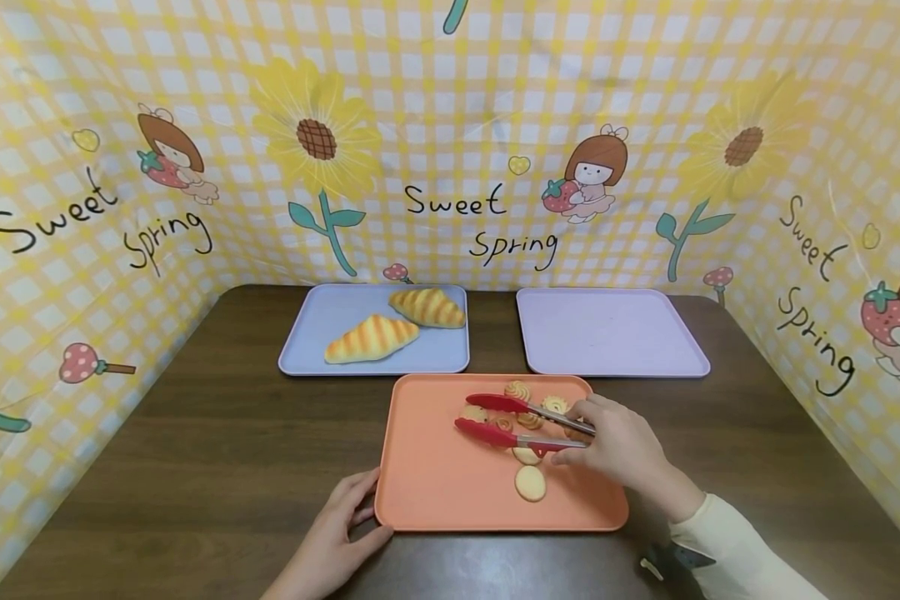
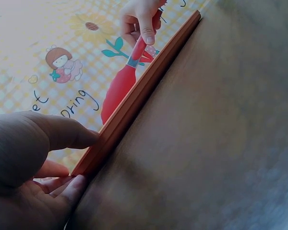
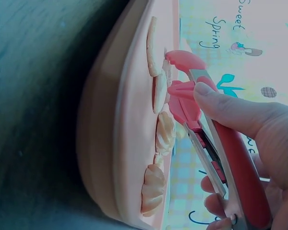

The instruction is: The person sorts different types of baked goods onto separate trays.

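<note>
My right hand (image 1: 626, 437) holds a pair of red-tipped metal tongs (image 1: 495, 432) over the orange tray (image 1: 427, 475). Their two tips are spread, and a small tan cookie (image 1: 474, 413) shows between them in the head view. Other cookies lie under and around the tongs: a swirled one (image 1: 517, 390) at the far side, a smooth round one (image 1: 530, 483) nearest me. Part of the group is hidden by the tongs and hand. At the tray's near left corner, my left hand (image 2: 33, 153) grips the rim between thumb and fingers.
A blue tray (image 1: 311, 333) with two croissants (image 1: 372, 338) stands at the back left. A lilac tray (image 1: 615, 333) sits at the back right. Checked cloth (image 1: 450, 125) walls in the brown table (image 1: 195, 467). A small dark object (image 1: 678, 558) is by my right sleeve.
</note>
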Available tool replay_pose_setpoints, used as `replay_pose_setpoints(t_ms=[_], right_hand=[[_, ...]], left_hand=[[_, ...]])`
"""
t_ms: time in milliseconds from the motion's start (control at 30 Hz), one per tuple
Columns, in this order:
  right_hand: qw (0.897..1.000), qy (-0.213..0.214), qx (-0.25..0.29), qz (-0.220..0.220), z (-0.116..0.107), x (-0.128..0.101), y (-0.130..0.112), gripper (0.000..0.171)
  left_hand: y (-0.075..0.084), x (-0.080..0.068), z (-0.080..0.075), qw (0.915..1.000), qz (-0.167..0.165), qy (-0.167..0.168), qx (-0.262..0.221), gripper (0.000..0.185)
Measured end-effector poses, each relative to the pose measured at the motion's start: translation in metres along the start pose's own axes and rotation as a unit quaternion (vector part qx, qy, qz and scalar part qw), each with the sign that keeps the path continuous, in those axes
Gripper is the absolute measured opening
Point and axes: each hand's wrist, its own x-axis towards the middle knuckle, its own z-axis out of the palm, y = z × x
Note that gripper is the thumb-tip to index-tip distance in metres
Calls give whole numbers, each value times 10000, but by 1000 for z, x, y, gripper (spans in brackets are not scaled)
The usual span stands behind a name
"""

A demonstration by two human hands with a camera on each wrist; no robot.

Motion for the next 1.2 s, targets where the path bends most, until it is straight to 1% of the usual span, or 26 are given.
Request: replay_pose_setpoints(t_ms=[100, 200, 333, 433, 500, 700, 967, 1200], right_hand=[[10000, 1, 29, 37, 0, 0, -1, 50], [10000, 18, 26, 49, -1, 0, -1, 49], [10000, 67, -14, 30, -2, 1, -2, 49], [9999, 99, -17, 12, -2, 1, -2, 50], [9999, 125, -6, 6, -2, 1, -2, 50], [9997, 226, -10, -13, -2, 1, -2, 50], [9997, 254, -33, 35, -5, 3, -3, 51], [9994, 271, -125, 166, -9, 6, -2, 52]], left_hand=[[0, 0, 0, 10000, -2, 18, 20, 68], [-1, -1, 0, 9999, 103, 77, 47, 68], [-2, -1, 1, 9993, 267, 272, 11, 67], [-1, -1, 4, 9985, 318, 444, -38, 66], [-1, -1, 4, 9982, 338, 488, -52, 66], [-2, -2, 3, 9986, 399, 352, 12, 66], [-4, -2, 4, 9977, 484, 465, -41, 66], [-5, -2, 3, 9977, 520, 440, -25, 66]])
